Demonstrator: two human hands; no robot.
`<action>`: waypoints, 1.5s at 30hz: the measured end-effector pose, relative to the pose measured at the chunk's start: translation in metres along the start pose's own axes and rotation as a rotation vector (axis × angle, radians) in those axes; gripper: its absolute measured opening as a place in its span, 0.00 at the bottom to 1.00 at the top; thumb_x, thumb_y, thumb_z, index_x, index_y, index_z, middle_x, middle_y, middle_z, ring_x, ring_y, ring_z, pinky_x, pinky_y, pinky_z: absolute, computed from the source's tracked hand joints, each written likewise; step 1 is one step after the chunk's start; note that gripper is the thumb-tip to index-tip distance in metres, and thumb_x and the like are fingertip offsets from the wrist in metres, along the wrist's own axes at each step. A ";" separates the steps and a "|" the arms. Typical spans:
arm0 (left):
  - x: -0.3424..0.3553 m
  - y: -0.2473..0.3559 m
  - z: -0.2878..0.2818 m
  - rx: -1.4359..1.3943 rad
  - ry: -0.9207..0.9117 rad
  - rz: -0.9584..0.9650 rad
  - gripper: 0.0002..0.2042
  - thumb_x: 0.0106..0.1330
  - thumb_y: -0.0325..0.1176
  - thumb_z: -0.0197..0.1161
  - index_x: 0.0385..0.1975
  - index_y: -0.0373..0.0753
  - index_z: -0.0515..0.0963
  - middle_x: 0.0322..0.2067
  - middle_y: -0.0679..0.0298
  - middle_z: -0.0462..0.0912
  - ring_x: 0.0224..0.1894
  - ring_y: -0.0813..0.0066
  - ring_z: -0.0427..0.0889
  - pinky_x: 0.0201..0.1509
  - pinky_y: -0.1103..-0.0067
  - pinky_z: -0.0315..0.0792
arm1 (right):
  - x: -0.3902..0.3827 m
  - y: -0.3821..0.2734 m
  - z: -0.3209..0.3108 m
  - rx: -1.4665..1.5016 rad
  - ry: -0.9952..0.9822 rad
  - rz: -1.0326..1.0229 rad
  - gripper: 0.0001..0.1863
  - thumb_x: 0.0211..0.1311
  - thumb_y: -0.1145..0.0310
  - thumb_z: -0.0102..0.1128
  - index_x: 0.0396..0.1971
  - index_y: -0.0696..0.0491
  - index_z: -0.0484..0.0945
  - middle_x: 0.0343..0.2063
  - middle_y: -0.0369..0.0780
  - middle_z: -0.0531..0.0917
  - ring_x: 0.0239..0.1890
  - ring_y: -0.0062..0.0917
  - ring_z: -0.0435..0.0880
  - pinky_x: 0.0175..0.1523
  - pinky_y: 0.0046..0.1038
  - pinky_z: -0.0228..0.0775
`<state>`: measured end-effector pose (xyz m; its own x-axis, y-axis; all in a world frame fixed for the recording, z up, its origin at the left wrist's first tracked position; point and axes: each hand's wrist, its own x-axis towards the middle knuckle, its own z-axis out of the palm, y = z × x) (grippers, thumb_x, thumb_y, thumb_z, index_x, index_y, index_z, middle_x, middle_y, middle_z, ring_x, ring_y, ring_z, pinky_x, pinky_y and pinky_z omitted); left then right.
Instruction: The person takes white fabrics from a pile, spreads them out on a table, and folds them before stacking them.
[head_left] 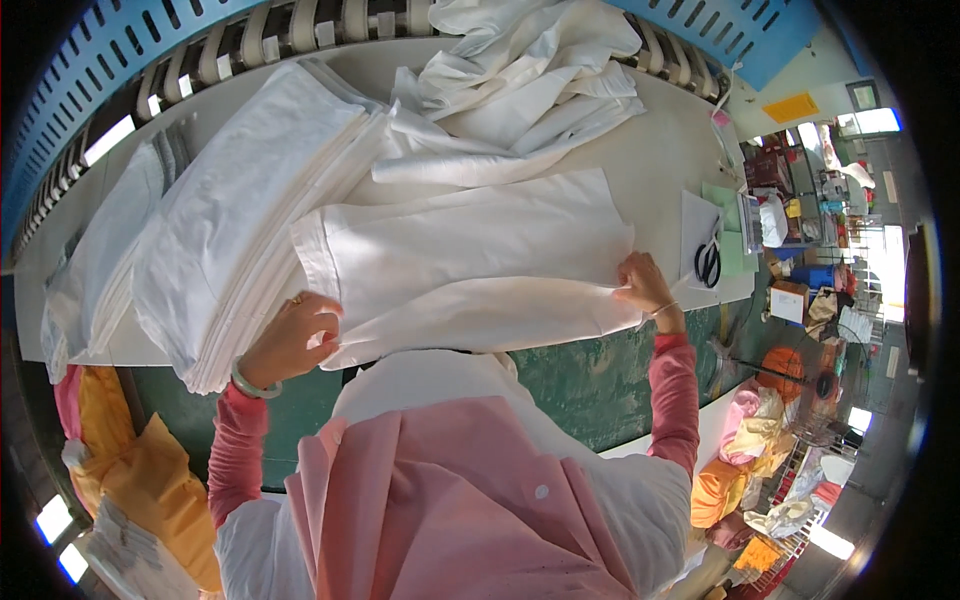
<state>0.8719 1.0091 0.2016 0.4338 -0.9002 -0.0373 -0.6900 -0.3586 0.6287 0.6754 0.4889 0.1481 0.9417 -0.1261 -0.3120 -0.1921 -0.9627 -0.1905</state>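
A white cloth (465,235) lies folded in a long rectangle across the white table, its near edge forming a long flap. My left hand (295,340) has curled fingers pinched at the cloth's near left corner. My right hand (642,285) grips the cloth at its right end, thumb and fingers together. Left of the cloth lie a thick stack of folded white fabric (240,190) and a thinner, glossier white pile (100,255). A loose heap of crumpled white fabric (515,90) lies beyond the cloth at the back.
The white table (690,140) is backed by blue slotted panels (705,35) and a roller rail. Black scissors (706,258) lie on papers at right. Orange fabric (160,480) hangs at lower left. Coloured bundles (720,490), racks and boxes line the right, over a green floor (570,400).
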 end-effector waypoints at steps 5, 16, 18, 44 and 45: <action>0.014 -0.012 -0.030 -0.192 0.223 -0.471 0.06 0.51 0.30 0.59 0.25 0.35 0.73 0.19 0.62 0.75 0.22 0.65 0.74 0.29 0.76 0.68 | 0.028 0.008 -0.064 0.704 -0.073 0.305 0.18 0.44 0.69 0.62 0.38 0.60 0.72 0.29 0.33 0.76 0.30 0.15 0.72 0.37 0.19 0.66; 0.062 -0.065 0.012 0.531 0.245 -0.076 0.02 0.46 0.31 0.59 0.20 0.45 0.76 0.47 0.65 0.68 0.50 0.66 0.63 0.53 0.68 0.54 | 0.152 -0.017 -0.022 0.443 0.270 0.186 0.26 0.42 0.62 0.63 0.41 0.63 0.71 0.37 0.40 0.75 0.42 0.26 0.72 0.49 0.22 0.61; 0.062 -0.062 0.008 0.494 0.265 -0.100 0.01 0.46 0.31 0.59 0.19 0.45 0.76 0.45 0.65 0.69 0.49 0.66 0.63 0.53 0.69 0.53 | 0.125 -0.044 -0.044 0.812 0.306 0.237 0.26 0.42 0.63 0.63 0.41 0.63 0.71 0.41 0.41 0.74 0.44 0.25 0.71 0.51 0.21 0.59; -0.030 0.098 -0.266 0.337 0.565 0.375 0.08 0.49 0.19 0.59 0.27 0.39 0.73 0.31 0.59 0.74 0.31 0.73 0.75 0.32 0.82 0.68 | 0.019 -0.005 -0.301 1.547 0.929 -0.650 0.11 0.60 0.72 0.45 0.39 0.61 0.71 0.43 0.44 0.72 0.48 0.31 0.70 0.57 0.35 0.57; -0.041 0.100 -0.269 0.231 0.633 0.324 0.04 0.52 0.22 0.59 0.26 0.40 0.73 0.33 0.60 0.75 0.34 0.73 0.75 0.37 0.79 0.68 | 0.017 -0.020 -0.307 1.698 0.868 -0.667 0.11 0.60 0.73 0.45 0.39 0.62 0.70 0.44 0.44 0.72 0.49 0.32 0.68 0.57 0.36 0.57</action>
<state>0.9414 1.0767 0.4747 0.3901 -0.6805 0.6203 -0.9141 -0.2049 0.3500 0.7799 0.4324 0.4322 0.7194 -0.4734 0.5083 0.6476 0.1926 -0.7372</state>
